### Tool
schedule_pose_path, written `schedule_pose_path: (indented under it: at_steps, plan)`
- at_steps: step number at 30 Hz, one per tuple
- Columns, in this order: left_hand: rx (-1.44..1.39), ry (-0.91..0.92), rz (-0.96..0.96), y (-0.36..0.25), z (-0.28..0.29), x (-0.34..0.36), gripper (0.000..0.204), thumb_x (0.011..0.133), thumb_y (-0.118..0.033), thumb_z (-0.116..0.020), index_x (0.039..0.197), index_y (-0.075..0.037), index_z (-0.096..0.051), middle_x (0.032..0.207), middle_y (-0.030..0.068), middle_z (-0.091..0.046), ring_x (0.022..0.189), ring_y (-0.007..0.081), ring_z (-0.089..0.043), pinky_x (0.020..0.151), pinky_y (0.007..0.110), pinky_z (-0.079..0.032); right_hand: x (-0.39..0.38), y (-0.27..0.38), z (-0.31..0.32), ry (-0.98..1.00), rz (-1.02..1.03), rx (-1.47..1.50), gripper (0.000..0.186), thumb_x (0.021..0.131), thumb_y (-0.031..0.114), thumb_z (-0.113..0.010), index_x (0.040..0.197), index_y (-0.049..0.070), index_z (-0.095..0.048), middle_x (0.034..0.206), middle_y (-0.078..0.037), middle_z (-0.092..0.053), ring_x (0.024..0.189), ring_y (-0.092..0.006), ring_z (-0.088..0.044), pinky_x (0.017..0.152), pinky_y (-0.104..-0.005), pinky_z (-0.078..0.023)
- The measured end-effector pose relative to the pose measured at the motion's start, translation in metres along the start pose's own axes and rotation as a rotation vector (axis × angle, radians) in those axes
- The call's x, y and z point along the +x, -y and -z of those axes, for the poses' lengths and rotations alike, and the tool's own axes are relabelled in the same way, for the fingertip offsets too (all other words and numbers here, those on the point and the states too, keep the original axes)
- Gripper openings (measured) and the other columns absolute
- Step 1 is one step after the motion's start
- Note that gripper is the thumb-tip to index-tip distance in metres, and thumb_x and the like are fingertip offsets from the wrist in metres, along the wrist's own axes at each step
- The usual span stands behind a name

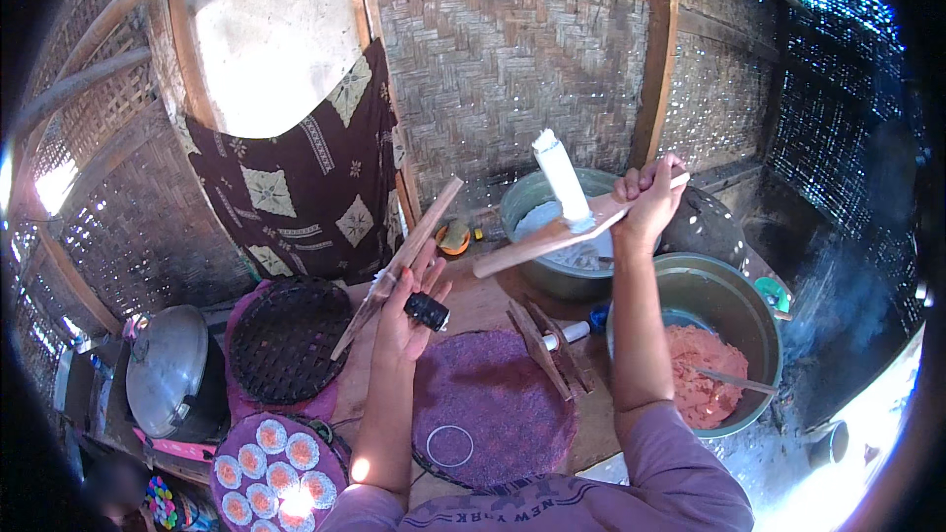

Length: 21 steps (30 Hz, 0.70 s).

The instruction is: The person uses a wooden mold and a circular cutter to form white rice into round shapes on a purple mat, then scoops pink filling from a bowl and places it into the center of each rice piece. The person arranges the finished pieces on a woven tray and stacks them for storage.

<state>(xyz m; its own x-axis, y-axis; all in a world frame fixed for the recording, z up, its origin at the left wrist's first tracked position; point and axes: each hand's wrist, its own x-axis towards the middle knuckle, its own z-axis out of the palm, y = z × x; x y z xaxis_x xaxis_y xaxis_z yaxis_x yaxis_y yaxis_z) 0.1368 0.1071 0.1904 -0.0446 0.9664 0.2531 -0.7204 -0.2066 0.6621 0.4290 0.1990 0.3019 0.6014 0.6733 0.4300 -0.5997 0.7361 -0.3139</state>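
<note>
My left hand [409,310] holds a long flat wooden stick [399,266] slanting up to the right, with a small black object [427,310] against the palm. My right hand [647,202] is raised and grips a flat wooden paddle [552,236] that reaches down to the left. A white cylinder [560,177] stands on that paddle, above a metal bowl of white batter [552,236]. Below my hands lies a round purple mat [493,404] with a thin white ring [453,445] on it.
A metal pot of pink batter [705,374] with a spoon sits at the right. A black woven tray [286,335], a tray of round pink-and-white discs [276,473] and a lidded pot [168,374] are at the left. Wooden tongs [552,345] lie centre. Woven bamboo walls surround.
</note>
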Motion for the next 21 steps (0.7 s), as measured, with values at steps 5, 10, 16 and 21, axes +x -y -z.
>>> schedule_pose_path:
  at_steps: [5,10,16,21]
  plan:
    - [-0.037,0.129,-0.288,-0.017,-0.059,0.003,0.033,0.095,-0.034,-0.057,0.122,-0.015,-0.054,0.144,0.0099,-0.043,0.131,0.0324,-0.043,0.103,0.051,-0.042,-0.041,-0.045,-0.006,-0.217,-0.097,0.028,0.014,0.101,0.027,-0.046,0.099,0.013,-0.042,0.07,-0.002,-0.044,0.058,-0.0138,-0.048,0.056,-0.0328,-0.048]
    - [-0.093,0.042,-0.763,-0.082,-0.083,0.029,0.02,0.096,-0.018,-0.054,0.081,-0.011,-0.043,0.075,0.0004,-0.042,0.076,0.016,-0.047,0.09,0.039,-0.044,-0.046,-0.109,0.039,0.508,-0.744,-0.618,0.039,0.096,0.042,-0.051,0.112,0.007,-0.056,0.103,-0.014,-0.062,0.104,-0.0255,-0.058,0.094,-0.0485,-0.044]
    - [0.709,-0.32,-0.413,-0.056,-0.05,0.0,0.034,0.083,-0.014,-0.07,0.112,0.0,-0.059,0.112,0.0111,-0.059,0.105,0.0188,-0.056,0.092,0.033,-0.045,0.057,-0.1,0.186,1.172,-0.474,-2.632,0.035,0.079,0.027,-0.066,0.11,0.012,-0.07,0.118,-0.014,-0.065,0.111,-0.0297,-0.061,0.103,-0.0581,-0.032]
    - [1.456,0.017,-0.065,0.006,-0.025,-0.006,0.054,0.084,-0.035,-0.071,0.125,-0.005,-0.05,0.121,0.0094,-0.055,0.115,0.025,-0.051,0.099,0.037,-0.039,0.08,-0.102,0.217,1.314,-0.438,-2.672,0.029,0.083,0.027,-0.062,0.108,0.014,-0.071,0.111,-0.008,-0.07,0.103,-0.026,-0.066,0.085,-0.0439,-0.05]
